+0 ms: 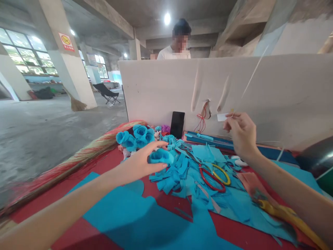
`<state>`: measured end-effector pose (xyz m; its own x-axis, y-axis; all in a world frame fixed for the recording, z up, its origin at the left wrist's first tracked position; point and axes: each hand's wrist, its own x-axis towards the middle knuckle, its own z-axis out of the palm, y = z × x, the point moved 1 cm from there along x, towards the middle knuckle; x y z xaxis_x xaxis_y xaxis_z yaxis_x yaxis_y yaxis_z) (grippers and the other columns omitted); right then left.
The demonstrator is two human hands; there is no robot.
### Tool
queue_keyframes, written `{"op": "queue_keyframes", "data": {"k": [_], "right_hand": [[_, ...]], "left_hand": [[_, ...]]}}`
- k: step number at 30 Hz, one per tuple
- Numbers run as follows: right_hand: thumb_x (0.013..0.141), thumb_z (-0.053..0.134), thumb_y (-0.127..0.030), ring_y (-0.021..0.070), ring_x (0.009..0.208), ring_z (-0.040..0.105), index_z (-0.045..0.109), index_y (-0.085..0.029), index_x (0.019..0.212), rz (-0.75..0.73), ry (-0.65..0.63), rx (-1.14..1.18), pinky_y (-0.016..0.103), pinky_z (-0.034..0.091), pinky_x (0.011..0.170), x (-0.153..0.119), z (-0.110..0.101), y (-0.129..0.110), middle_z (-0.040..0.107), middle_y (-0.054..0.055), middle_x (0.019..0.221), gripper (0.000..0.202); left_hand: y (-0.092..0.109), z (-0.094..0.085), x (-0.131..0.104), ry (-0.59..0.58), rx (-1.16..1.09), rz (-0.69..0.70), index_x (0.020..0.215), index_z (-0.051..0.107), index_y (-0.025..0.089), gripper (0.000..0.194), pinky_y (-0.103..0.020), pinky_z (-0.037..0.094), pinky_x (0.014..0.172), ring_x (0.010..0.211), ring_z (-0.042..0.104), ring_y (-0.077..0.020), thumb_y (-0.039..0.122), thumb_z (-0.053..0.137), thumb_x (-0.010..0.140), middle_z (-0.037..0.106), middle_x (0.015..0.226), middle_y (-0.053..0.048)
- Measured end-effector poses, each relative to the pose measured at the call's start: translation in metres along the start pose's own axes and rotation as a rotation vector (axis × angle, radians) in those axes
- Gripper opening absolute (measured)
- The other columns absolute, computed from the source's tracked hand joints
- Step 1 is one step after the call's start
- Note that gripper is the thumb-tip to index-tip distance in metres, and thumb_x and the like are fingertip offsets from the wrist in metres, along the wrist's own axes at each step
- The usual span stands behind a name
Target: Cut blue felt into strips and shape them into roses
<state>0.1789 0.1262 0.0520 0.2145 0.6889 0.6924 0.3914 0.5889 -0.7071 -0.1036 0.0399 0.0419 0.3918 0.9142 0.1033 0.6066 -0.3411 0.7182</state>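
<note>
My left hand (145, 161) is curved around a blue paper flower (161, 157), thumb on the near side and fingers on the far side. My right hand (240, 132) is raised near the white panel, its fingertips pinching a small white rectangular piece (222, 117) that looks like a card or tape. Just beyond my left hand sits a bunch of finished blue paper flowers (140, 132). Cut blue paper strips (179, 170) lie heaped between my hands. Scissors with red and yellow handles (212, 189) rest on the strips.
Large blue paper sheets (145, 222) cover part of the red tabletop (231, 229). A black phone (177, 124) leans on the white panel (161, 86). Yellow-handled tool (291, 217) lies by my right forearm. A person (174, 52) is behind the panel.
</note>
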Motion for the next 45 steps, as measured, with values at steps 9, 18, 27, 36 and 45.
{"op": "queue_keyframes", "data": {"k": [9, 18, 27, 36, 45], "right_hand": [[0.075, 0.052, -0.034, 0.0063, 0.042, 0.022, 0.051, -0.019, 0.077, 0.373, -0.47, 0.415, 0.021, 0.019, 0.04, -0.085, 0.041, -0.056, 0.026, -0.008, 0.049, 0.015], [0.072, 0.063, -0.042, 0.0043, 0.04, 0.018, 0.061, -0.013, 0.086, 0.551, -0.624, 0.359, 0.023, 0.012, 0.039, -0.107, 0.055, -0.078, 0.024, -0.01, 0.042, 0.033], [0.066, 0.068, -0.041, 0.003, 0.038, 0.019, 0.059, -0.014, 0.068, 0.602, -0.577, 0.468, 0.023, 0.012, 0.038, -0.111, 0.06, -0.084, 0.028, -0.009, 0.043, 0.028], [0.069, 0.069, -0.037, 0.003, 0.039, 0.016, 0.058, -0.017, 0.069, 0.628, -0.452, 0.717, 0.021, 0.013, 0.038, -0.121, 0.05, -0.092, 0.022, -0.011, 0.043, 0.023], [0.071, 0.067, -0.032, 0.0041, 0.039, 0.017, 0.059, -0.017, 0.071, 0.63, -0.366, 0.669, 0.021, 0.015, 0.038, -0.142, 0.042, -0.091, 0.025, -0.01, 0.043, 0.017]], "left_hand": [[0.014, -0.015, 0.006, 0.098, -0.407, -0.079, 0.122, 0.048, 0.031, 0.052, -0.031, 0.049, 0.075, 0.113, 0.047, -0.0285, 0.041, 0.063, 0.073, 0.042, 0.132, -0.003], [0.021, -0.026, 0.007, 0.118, -0.647, -0.031, 0.116, 0.054, 0.028, 0.049, -0.031, 0.049, 0.069, 0.086, 0.059, -0.0193, 0.033, 0.069, 0.069, 0.046, 0.122, -0.006], [0.035, -0.029, 0.006, 0.104, -0.562, 0.023, 0.122, 0.048, 0.028, 0.058, -0.033, 0.048, 0.079, 0.112, 0.048, -0.0286, 0.036, 0.069, 0.068, 0.047, 0.127, -0.005], [0.025, 0.01, -0.002, -0.031, -0.576, 0.018, 0.103, 0.06, 0.018, 0.038, -0.029, 0.044, 0.073, 0.094, 0.056, -0.0218, 0.038, 0.065, 0.071, 0.062, 0.101, -0.005], [0.024, 0.051, -0.007, 0.033, -0.781, 0.074, 0.066, 0.063, 0.016, 0.019, -0.025, 0.04, 0.066, 0.075, 0.052, -0.0131, 0.035, 0.066, 0.069, 0.054, 0.07, 0.002]]}}
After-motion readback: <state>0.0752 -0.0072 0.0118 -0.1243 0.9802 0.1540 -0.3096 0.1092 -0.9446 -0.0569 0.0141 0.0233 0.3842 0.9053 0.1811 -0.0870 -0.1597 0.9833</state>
